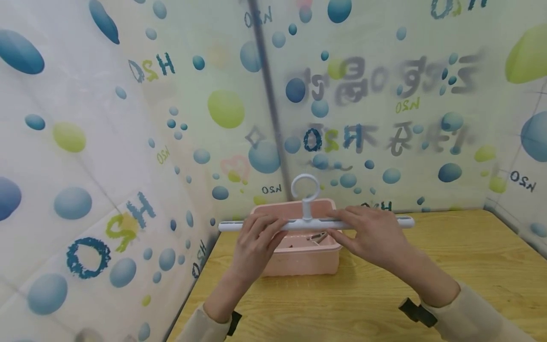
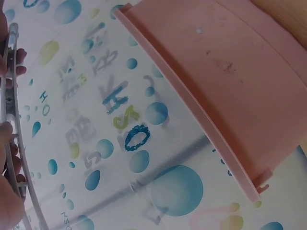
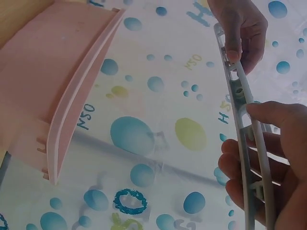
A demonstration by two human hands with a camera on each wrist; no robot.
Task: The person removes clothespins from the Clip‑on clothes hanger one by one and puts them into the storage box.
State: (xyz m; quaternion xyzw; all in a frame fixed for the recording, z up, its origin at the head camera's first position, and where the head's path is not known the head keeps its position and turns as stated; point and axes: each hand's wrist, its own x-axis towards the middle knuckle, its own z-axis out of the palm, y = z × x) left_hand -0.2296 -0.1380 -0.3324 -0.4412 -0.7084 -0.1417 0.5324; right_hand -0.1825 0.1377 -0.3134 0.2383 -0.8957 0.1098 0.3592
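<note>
A pale white plastic hanger (image 1: 305,224) with a straight bar and a ring-shaped hook (image 1: 305,176) is held level above the table, the hook upward. My left hand (image 1: 258,240) grips the bar left of the hook, fingers over the top. On the other side, my right hand (image 1: 376,233) pinches it between thumb and fingers. In the right wrist view the slotted underside of the hanger (image 3: 247,120) shows, with the right thumb and fingers on its two sides. The left wrist view catches the hanger (image 2: 15,96) only at its left edge.
A pink plastic basket (image 1: 301,263) stands on the wooden table (image 1: 384,294) behind the hanger, partly covered by it. Inside lie a few small items, one like a metal clip (image 1: 317,237). Patterned curtain walls (image 1: 363,185) enclose the table at the back and sides.
</note>
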